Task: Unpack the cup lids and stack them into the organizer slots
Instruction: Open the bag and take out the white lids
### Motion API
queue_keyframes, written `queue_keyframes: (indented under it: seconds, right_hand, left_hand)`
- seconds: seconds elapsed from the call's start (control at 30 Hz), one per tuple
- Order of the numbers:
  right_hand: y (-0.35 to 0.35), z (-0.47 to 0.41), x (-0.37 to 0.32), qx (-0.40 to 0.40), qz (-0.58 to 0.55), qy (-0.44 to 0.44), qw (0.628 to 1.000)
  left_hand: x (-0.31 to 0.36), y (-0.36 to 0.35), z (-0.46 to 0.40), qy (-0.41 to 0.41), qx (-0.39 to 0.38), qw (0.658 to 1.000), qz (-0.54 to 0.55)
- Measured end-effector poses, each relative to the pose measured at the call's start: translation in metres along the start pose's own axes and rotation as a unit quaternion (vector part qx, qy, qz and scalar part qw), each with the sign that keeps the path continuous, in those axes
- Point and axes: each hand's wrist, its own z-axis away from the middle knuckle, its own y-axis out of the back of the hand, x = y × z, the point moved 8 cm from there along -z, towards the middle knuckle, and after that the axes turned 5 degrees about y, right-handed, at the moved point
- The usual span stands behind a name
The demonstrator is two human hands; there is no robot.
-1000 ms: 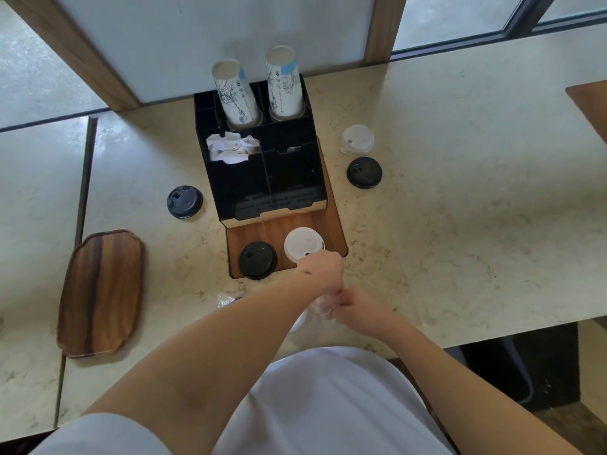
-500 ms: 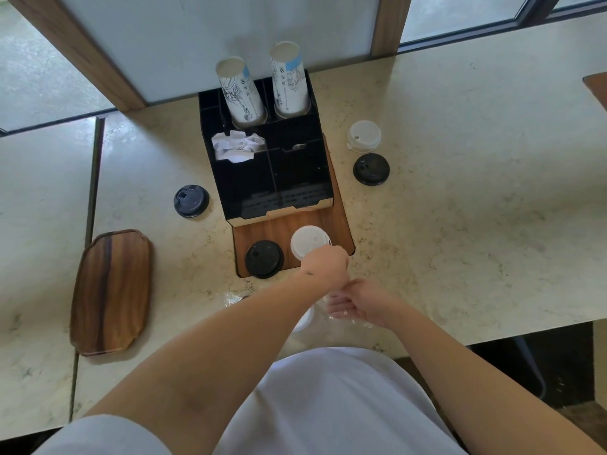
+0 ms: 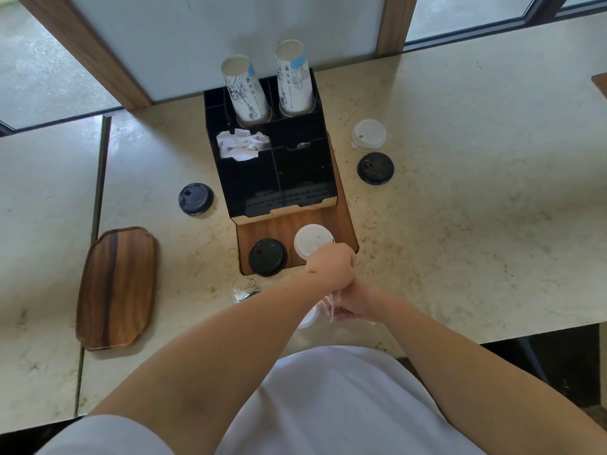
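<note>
A clear plastic bag [image 3: 329, 307] of lids lies at the counter's near edge, with a white lid [image 3: 308, 318] showing inside it. My left hand [image 3: 331, 266] is fisted above the bag and grips its top. Just below, my right hand [image 3: 354, 303] pinches the plastic. Both hands touch each other. The black organizer [image 3: 272, 182] stands on a wooden base [image 3: 341, 218] with two front slots. One slot has a black lid [image 3: 267, 257] on top, the other a white lid [image 3: 312, 241], partly hidden by my left hand.
Loose lids lie on the counter: a black lid [image 3: 196, 198] left of the organizer, a white lid [image 3: 368, 134] and a black lid [image 3: 375, 168] to its right. Two paper cup stacks [image 3: 292, 80] and crumpled paper [image 3: 241, 144] fill the organizer. A wooden tray [image 3: 116, 287] lies at the left.
My hands stay pressed together on the bag. The left hand has edged slightly toward the white lid in the slot, and the right hand has closed in beneath it.
</note>
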Motion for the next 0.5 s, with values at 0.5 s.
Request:
queue_keyframes:
  seconds: [0.5]
  right_hand:
    - [0.004,-0.008,0.009,0.028,-0.003,0.011,1.000]
  left_hand:
    - [-0.145,-0.024,0.076,0.004,0.076,0.996,-0.038]
